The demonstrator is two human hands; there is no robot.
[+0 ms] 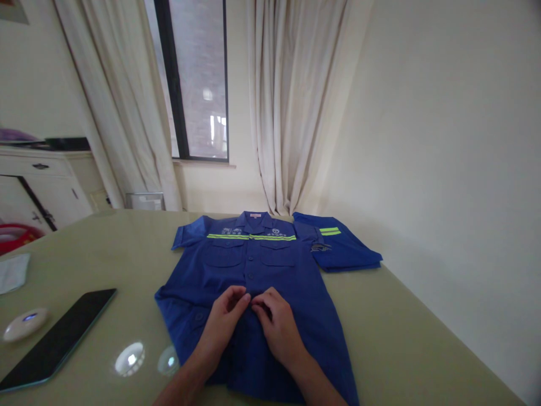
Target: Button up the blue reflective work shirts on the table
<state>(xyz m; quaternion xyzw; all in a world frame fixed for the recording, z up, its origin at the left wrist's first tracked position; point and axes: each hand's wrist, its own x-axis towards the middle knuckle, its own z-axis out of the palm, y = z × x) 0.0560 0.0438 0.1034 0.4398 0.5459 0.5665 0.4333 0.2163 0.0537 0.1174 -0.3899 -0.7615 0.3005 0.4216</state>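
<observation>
You bent both hands over a blue short-sleeved shirt (291, 282) laid face up on a pale green tabletop (406, 332), its collar (264, 224) at the far side and its hem toward you. Your left hand (224, 316) and right hand (279, 324) met at the front opening below the chest pockets, each thumb and forefinger drawn into a narrow pinch; whether cloth or a button sat between them, you could not tell from this view. The fabric looked light, soft and unbreakable, apt to crease or slide; the buttoned edge and collar seemed the firmest places to take hold. Pale lettering and emblems (276, 232) crossed the chest above a yellow-green stripe (228, 237), and a label (256, 215) showed inside the collar, all too small to read. A folded blue garment (350, 248) lay at far right.
</observation>
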